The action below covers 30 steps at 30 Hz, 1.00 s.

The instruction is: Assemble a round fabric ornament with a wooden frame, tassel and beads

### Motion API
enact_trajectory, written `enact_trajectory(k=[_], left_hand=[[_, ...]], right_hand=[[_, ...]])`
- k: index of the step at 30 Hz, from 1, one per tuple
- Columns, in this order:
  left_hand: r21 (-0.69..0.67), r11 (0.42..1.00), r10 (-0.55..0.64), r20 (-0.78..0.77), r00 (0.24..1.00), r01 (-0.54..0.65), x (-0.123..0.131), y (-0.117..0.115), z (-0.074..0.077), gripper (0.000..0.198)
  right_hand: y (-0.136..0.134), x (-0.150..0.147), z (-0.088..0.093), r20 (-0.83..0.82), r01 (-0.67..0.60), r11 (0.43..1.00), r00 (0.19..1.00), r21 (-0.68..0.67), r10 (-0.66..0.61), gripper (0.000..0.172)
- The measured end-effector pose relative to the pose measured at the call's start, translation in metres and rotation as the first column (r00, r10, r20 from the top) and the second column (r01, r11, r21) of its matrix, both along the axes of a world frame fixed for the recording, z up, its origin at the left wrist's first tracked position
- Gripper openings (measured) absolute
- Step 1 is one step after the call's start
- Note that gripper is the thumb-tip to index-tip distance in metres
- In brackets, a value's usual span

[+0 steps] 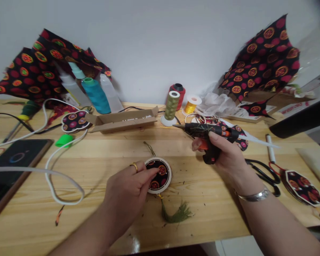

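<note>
A round pendant (160,183) lies on the table, with a white rim, dark patterned fabric inside and small pale dots on its face. An olive cord loop (149,147) extends from its top and an olive tassel (177,213) from its bottom. My left hand (128,188) is over the pendant's left side, thumb and index fingertip brought together at the fabric; anything tiny between them is hidden. In my right hand (226,154) is a black hot glue gun (210,133) with orange parts and a pale glue stick in its rear. Its nozzle points left, above the table.
Behind stand an open cardboard box (125,121), thread spools (172,106) and glue bottles (110,94). At left lie a phone (16,167), a white cable (49,177) and a green cap (64,140). Black scissors (266,174) and an octagonal pendant (304,186) are at right.
</note>
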State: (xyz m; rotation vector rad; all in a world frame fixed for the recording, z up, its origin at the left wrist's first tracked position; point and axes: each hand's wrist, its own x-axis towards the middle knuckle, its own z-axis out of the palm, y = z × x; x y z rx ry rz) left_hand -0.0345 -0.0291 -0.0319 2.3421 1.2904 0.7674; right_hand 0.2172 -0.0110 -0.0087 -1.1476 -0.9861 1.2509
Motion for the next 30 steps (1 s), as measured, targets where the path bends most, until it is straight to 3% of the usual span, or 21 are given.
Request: enact_trajectory(k=[7, 30], left_hand=[[0.148, 0.980, -0.118, -0.081, 0.990, 0.129, -0.0006, -0.0005, -0.0028, 0.032], [0.150, 0.975, -0.152, -0.079, 0.985, 0.162, 0.0005, -0.0006, -0.0079, 0.032]], right_hand=[[0.0048, -0.0042, 0.0013, -0.085, 0.104, 0.994, 0.991, 0.043, -0.101, 0.032], [0.0044, -0.0047, 0.0022, -0.081, 0.094, 0.994, 0.993, 0.049, -0.089, 0.030]])
